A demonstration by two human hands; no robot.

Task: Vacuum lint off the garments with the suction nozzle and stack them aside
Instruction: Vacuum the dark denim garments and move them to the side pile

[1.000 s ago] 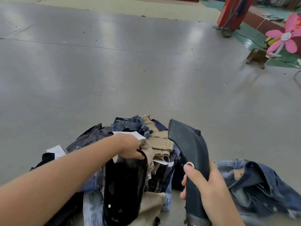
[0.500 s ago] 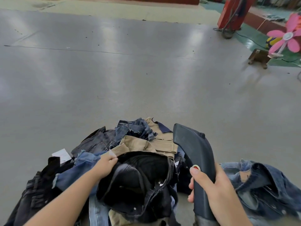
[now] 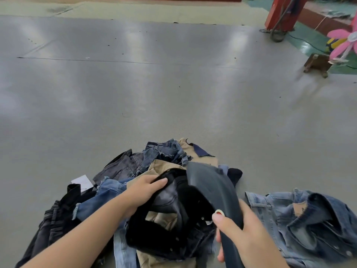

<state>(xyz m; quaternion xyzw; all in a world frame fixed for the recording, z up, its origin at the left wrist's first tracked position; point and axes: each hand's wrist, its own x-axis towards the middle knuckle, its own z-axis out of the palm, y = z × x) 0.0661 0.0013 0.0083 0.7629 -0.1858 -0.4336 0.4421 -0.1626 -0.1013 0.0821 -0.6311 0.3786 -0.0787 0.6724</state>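
Here the right grip (image 3: 241,229) clasps the suction nozzle (image 3: 212,188) over the black garment (image 3: 170,206), which the left grip (image 3: 146,188) holds.

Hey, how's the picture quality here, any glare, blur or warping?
Head view: soft window glare streaks the grey floor; wide-angle bending at the edges; the nozzle and right hand look slightly smeared; the black garment loses detail in shadow.

A single wide-angle camera on the person's head looks forward and steeply down, close over the heap of garments (image 3: 154,190) at the frame's lower edge, with the grey floor (image 3: 154,93) stretching away to a far red pillar (image 3: 284,10).
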